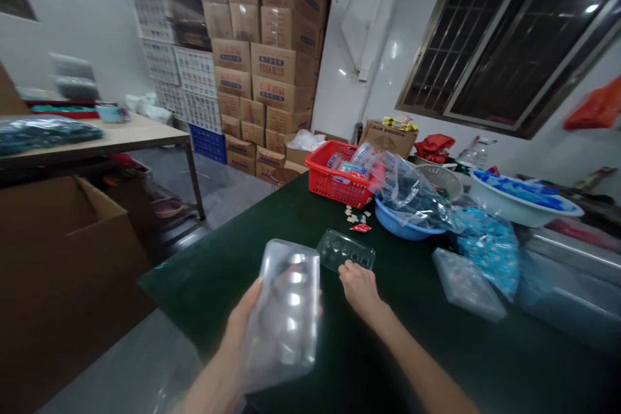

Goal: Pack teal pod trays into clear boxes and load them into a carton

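1. Head view, hands: The left hand (241, 318) is clamped around a clear plastic blister tray (290, 310), holding it up well in front of the red plastic basket (336, 176). The right hand (359, 288) rests its fingers on the edge of a smaller clear tray (345, 250), which lies on the dark green tabletop (295, 226) nearer the basket; whether that hand grips cannot be told.
2. Head view, surroundings: A blue bowl (394, 223) sits just right of the basket, under a clear plastic bag (407, 191). Farther right are a third clear tray (466, 283) and a white basin (519, 202). Cardboard cartons (262, 65) stand stacked behind the basket.
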A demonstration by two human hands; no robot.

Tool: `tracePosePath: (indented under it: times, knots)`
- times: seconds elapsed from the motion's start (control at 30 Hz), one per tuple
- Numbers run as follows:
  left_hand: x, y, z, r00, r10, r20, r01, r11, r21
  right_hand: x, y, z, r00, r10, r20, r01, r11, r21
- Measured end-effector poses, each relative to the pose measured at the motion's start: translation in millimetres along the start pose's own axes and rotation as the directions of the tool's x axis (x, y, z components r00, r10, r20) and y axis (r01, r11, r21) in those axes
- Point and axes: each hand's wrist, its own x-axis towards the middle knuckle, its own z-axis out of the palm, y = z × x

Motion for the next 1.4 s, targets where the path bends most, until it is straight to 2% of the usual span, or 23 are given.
tracePosePath:
  times: [0.1,0.17,0.2,0.23,0.3,0.33,0.4,0.53,0.77,1.0,1.2,1.4]
  knots:
    - [4.7,-4.8,0.2,0.999,0.048,-0.001,-0.048,0.999,-0.026,2.2,-24.9,-15.8,0.995,0.039,-0.088,-0.03,0.994,0.106]
    - [7.4,-9.4,0.4,0.991,0.132,-0.023,-0.132,0.991,-0.01,-11.8,-49.6,-35.6,0.992,0.094,-0.086,-0.062,0.944,0.323]
    - [8.4,-12.5,0.6,0.987,0.158,-0.02,-0.157,0.987,0.012,-21.0,-63.0,-46.0,0.991,0.13,-0.012,-0.103,0.834,0.541]
    - [9.3,-16.0,0.9,0.988,0.153,-0.005,-0.153,0.987,0.042,-29.9,-76.2,-55.3,0.986,0.116,0.119,-0.166,0.672,0.722]
    - [10.5,-24.0,1.5,0.995,0.097,0.038,-0.101,0.989,0.111,-43.9,-98.0,-68.3,0.948,0.005,0.317,-0.293,0.399,0.869]
    - [10.9,-28.1,1.7,0.996,0.075,0.05,-0.081,0.987,0.141,-48.0,-105.3,-71.3,0.925,-0.04,0.377,-0.345,0.324,0.881]
    - [11.3,-35.6,1.7,0.996,0.08,0.036,-0.085,0.98,0.181,-51.5,-111.2,-71.6,0.898,-0.055,0.436,-0.409,0.26,0.875]
    - [11.0,-45.9,0.2,0.995,0.094,-0.015,-0.089,0.975,0.204,-52.3,-103.1,-64.3,0.877,-0.07,0.476,-0.458,0.181,0.871]
    - [11.5,-52.5,2.0,0.999,0.041,0.007,-0.041,0.961,0.274,-60.3,-94.5,-64.6,0.872,-0.13,0.472,-0.462,0.097,0.881]
    - [14.7,-56.2,8.0,0.999,0.003,-0.054,0.011,0.962,0.271,-63.1,-87.2,-58.2,0.874,-0.151,0.461,-0.457,0.066,0.887]
    - [20.1,-60.7,4.6,1.0,0.009,-0.018,-0.004,0.966,0.259,-63.7,-80.7,-56.0,0.869,-0.157,0.468,-0.465,0.059,0.883]
    - [23.5,-64.6,4.8,0.999,0.031,-0.044,-0.019,0.966,0.259,-63.1,-76.1,-55.3,0.87,-0.15,0.47,-0.468,0.05,0.882]
